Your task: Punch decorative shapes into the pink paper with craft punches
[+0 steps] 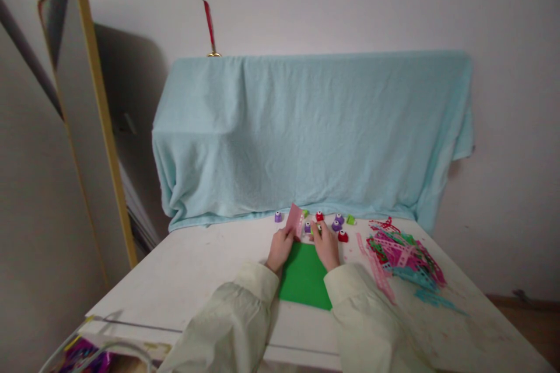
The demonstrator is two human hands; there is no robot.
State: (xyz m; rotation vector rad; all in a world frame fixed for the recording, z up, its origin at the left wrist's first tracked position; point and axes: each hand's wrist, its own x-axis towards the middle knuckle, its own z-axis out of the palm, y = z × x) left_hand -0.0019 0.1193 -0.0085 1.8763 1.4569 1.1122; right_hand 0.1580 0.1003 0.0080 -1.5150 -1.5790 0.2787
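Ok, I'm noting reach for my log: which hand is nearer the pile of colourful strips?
Right. The right hand is to the left of the pile, apart from it; the left hand, holding pink paper, is farther left.

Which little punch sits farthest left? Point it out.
The purple punch alone left of the pink paper; the other punches are all farther right.

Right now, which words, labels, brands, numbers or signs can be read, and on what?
None readable. The green sheet and the pink paper in the left hand show no lettering.
The craft punches are too small to tell; the purple item, lower left, is too blurred.
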